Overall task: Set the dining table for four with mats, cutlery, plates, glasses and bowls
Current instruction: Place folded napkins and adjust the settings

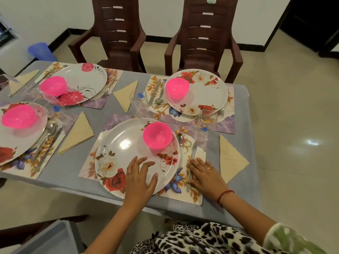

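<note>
Two hands are laid flat, fingers [197,163] uncurled: the plate [128,142] is touched by the left hand [140,177], the knife [193,152] by the right hand [205,176].

**Pink bowls and florals everywhere**

The bowls [157,135] are all hot pink. The near plate [126,143] is white with red roses, white blooms and brown leaves. The far-left plate [88,79] is white too, but with magenta-pink flowers and black swirls. The mats [185,194] are cream with gold-orange leaves, blue flowers and a lilac marbled patch. The napkins [232,158] are pale beige and the bench [64,171] cover is plain grey. The glasses [206,121] are clear with a small blue mark. The chairs [117,33] are dark brown and the bin [39,50] is blue. The top [201,241] is black-and-white leopard print with a green-and-white sleeve [289,239].
</note>
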### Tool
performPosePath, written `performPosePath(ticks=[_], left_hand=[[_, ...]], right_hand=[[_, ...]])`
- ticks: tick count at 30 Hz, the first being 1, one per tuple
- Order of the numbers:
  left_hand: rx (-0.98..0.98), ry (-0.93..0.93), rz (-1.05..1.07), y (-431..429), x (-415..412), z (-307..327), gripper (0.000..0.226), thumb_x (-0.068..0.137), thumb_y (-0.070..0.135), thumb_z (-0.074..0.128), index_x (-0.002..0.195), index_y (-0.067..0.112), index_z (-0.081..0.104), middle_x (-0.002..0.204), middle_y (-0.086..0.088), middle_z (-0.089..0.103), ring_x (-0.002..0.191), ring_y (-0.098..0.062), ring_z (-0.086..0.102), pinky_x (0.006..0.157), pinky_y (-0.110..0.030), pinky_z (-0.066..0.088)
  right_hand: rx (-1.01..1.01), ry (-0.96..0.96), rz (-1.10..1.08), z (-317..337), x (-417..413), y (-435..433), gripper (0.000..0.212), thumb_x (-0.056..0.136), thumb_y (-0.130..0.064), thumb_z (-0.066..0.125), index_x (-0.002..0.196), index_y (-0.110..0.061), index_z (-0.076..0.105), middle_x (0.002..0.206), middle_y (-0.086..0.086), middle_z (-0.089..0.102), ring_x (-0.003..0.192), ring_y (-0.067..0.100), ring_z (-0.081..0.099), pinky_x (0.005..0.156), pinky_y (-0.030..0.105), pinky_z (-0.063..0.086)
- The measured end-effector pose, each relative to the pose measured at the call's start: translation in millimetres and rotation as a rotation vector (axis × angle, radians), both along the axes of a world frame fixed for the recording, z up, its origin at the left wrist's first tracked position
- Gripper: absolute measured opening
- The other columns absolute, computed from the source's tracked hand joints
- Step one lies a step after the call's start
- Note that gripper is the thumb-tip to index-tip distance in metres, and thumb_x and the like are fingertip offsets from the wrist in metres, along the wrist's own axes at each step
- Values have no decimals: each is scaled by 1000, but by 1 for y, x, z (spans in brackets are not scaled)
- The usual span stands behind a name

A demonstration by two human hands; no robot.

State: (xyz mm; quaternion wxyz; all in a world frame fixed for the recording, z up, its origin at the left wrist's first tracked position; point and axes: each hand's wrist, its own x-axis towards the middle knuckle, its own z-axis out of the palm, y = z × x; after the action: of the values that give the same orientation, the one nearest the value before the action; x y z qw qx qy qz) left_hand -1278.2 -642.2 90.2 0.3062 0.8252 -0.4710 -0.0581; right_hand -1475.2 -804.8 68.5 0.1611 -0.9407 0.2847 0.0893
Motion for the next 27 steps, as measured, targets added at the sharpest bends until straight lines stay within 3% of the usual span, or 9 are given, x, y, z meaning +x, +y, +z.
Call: performPosePath(ticks=[3,5,8,12,15,19,24,27], left_hand=[[20,-68,-95,-3,-9,0,31,83,44,52,108,26,60,126,-3,51,132,-26,34,101,-39,31],[44,-116,-137,-5,-16,-4,31,81,45,54,104,25,62,124,-4,53,131,-26,35,100,-39,33],[87,-138,-145,-6,-18,-10,33,74,47,61,99,26,64,122,-5,57,129,-27,36,97,-42,38],[156,-199,-150,-3,-16,-18,29,70,50,65,86,26,70,117,-6,61,125,-28,39,92,-50,44],[139,-217,-146,-2,-15,-19,31,74,53,55,78,26,70,116,-6,62,125,-27,39,94,-49,43],[122,-222,-123,-2,-16,-19,31,74,54,54,76,26,69,116,-5,62,126,-27,38,100,-43,36],[128,-170,-87,0,-17,-19,35,73,57,53,66,26,68,116,-4,63,128,-23,36,92,-47,42],[114,-142,-83,1,-18,-20,36,73,58,53,65,26,69,117,-4,63,128,-23,36,91,-47,42]], right_hand=[[123,-81,-78,15,6,0,69,92,-58,24,150,-22,17,157,-4,14,145,16,11,110,22,-5],[192,-239,-184,26,14,-2,51,99,-37,39,146,-17,31,152,4,30,139,19,29,110,19,13],[227,-400,-309,38,49,-16,39,98,-14,42,137,-11,45,138,11,47,125,26,46,101,30,37],[228,-353,-380,31,98,-42,32,95,-8,38,123,-12,53,116,16,58,104,33,57,83,37,47],[232,-342,-434,20,115,-52,23,94,-11,41,113,-10,54,106,16,59,93,36,59,72,38,49],[236,-382,-495,19,118,-58,21,93,-10,46,109,-5,59,111,17,59,98,35,57,79,38,47],[226,-372,-530,15,105,-59,18,91,-2,41,89,-4,58,89,16,61,82,34,59,62,33,42],[199,-339,-555,14,85,-54,16,92,-2,42,94,-1,58,94,17,59,85,34,58,64,33,40]])
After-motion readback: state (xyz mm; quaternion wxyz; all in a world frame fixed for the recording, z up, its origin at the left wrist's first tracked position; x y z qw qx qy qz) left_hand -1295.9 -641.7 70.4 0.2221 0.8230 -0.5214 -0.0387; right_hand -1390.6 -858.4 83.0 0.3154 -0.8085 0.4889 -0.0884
